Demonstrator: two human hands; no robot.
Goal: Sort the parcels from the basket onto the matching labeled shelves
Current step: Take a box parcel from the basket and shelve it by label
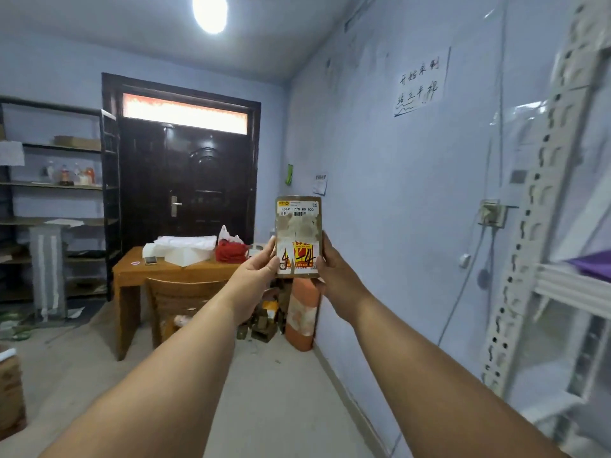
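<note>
stage: label check, shelving pending | small taped parcel (298, 238) upright at arm's length, label toward camera | left hand (254, 276) and right hand (334, 269) fingers pinching its lower edges | white rack (542, 226) just right | basket unseen

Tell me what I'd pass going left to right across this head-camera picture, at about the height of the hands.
Dark shelving → wooden desk → left hand → parcel held up between both hands → right hand → wall socket → pale slotted rack.
</note>
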